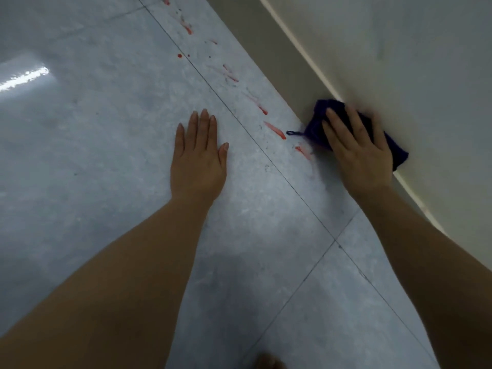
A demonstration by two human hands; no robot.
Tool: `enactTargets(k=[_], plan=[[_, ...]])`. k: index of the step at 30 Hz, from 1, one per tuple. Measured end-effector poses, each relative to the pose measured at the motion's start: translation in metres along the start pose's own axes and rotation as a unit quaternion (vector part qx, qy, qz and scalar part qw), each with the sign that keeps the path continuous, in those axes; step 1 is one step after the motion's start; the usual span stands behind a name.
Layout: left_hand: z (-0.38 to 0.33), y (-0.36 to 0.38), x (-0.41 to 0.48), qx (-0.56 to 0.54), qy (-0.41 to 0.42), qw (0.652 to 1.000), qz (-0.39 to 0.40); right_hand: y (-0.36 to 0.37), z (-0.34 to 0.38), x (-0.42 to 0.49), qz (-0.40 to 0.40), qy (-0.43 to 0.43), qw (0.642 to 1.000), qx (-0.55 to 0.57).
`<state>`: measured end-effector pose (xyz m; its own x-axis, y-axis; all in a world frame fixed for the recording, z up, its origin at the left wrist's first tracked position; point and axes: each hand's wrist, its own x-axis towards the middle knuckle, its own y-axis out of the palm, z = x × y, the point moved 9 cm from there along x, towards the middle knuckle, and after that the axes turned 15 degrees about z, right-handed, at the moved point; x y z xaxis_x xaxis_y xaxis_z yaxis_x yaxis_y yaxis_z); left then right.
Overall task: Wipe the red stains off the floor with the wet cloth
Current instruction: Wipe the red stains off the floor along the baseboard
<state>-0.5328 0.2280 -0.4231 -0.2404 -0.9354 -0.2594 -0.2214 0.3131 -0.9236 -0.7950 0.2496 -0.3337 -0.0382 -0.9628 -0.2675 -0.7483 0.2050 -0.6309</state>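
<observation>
Down at the foot of the wall (399, 62), right hand (359, 153) lies flat on the dark purple cloth (316, 121), fingers spread & straight, pressing it to the floor (106, 155) w/o curling round it; far fingers blurred. Cloth sits against the skirting (279, 62), its small loop just beside the nearest red stains (275, 130). More streaks run diagonally away nr the tile seam (239, 121). Left hand (198, 161) rests palm-down on the floor, fingers straight, holding nothing.

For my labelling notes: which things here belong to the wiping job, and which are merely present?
Job: right hand pressing purple cloth; red stains; floor.
Merely present: wall; skirting board; light glare; left hand resting flat.
</observation>
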Motion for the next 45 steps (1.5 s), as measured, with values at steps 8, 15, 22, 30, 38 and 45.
enactTargets(k=[8, 15, 22, 30, 38, 45], plan=[[0.002, -0.001, 0.002, -0.003, 0.0, 1.0, -0.009, -0.069, 0.044, 0.091, -0.064, -0.018, 0.998, 0.015], [0.021, -0.001, 0.005, -0.002, -0.028, 1.0, 0.011, -0.052, 0.059, 0.079, -0.024, -0.062, 0.997, -0.041], [-0.076, 0.028, -0.045, -0.016, 0.033, 0.999, 0.008, 0.031, 0.006, -0.023, -0.019, -0.035, 0.998, -0.051], [-0.068, 0.031, -0.042, 0.01, 0.024, 1.0, 0.009, 0.086, 0.005, -0.077, 0.055, -0.027, 0.996, -0.058], [-0.066, 0.033, -0.041, 0.014, 0.022, 1.0, 0.009, 0.013, 0.027, 0.008, -0.03, -0.034, 0.998, -0.047], [-0.064, 0.033, -0.04, 0.005, 0.025, 1.0, 0.009, 0.01, 0.024, 0.006, -0.001, -0.044, 0.999, -0.029]])
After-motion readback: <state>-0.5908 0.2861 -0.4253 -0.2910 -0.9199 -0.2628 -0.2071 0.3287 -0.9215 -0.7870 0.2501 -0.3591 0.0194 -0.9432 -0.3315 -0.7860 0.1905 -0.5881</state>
